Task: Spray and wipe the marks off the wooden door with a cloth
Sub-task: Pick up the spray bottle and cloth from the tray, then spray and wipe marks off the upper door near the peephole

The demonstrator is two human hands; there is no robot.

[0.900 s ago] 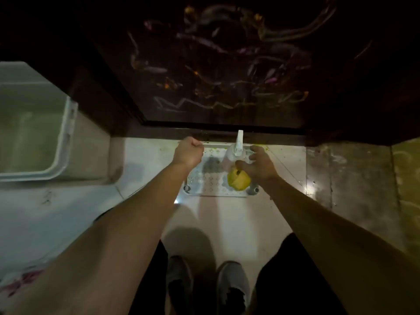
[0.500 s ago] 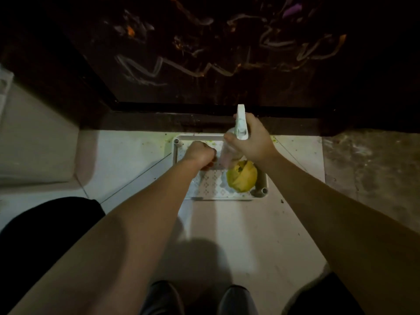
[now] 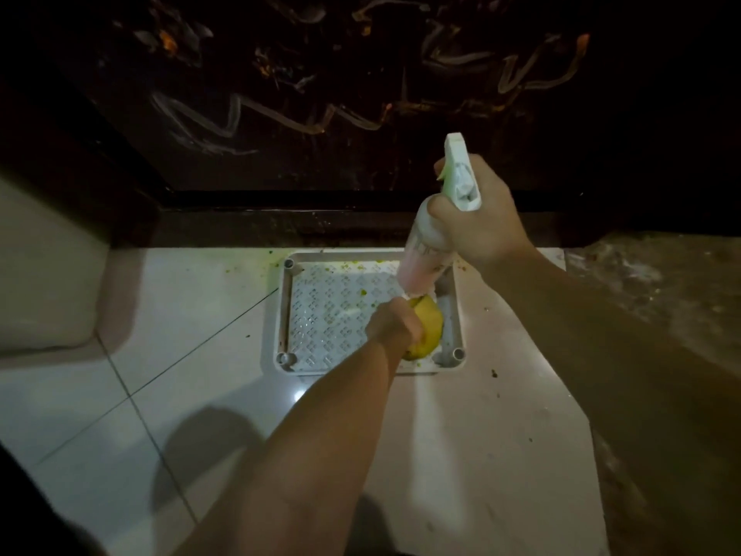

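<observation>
Head view. Your right hand (image 3: 477, 222) grips the spray bottle (image 3: 431, 242) around its neck, fingers curled over the white trigger head. The bottle is lifted above the far right corner of the tray (image 3: 282, 315) and tilts with its base toward you and its nozzle pointing up toward the door (image 3: 361, 74). The lower part of the bottle shows a pale pink fill.

Your left hand (image 3: 395, 325) is down inside the tray, on its right half, with fingers curled onto the yellow cloth (image 3: 429, 327). The hand covers the near left side of the cloth, so the hold looks like a grip, but the finger positions are not fully visible. The cloth is bunched into a rounded lump and lies on the tray bottom close to the right wall.

The tray is white, rectangular and perforated, with a short post at each visible corner. It sits on the tiled floor (image 3: 140, 375) just in front of the door's lower edge. Small yellow-green specks lie on the tray's far edge and on the tiles beside it.

The door is dark wood and fills the top of the view. Pale, orange and purple scribbled marks (image 3: 280, 118) run across its surface.
</observation>
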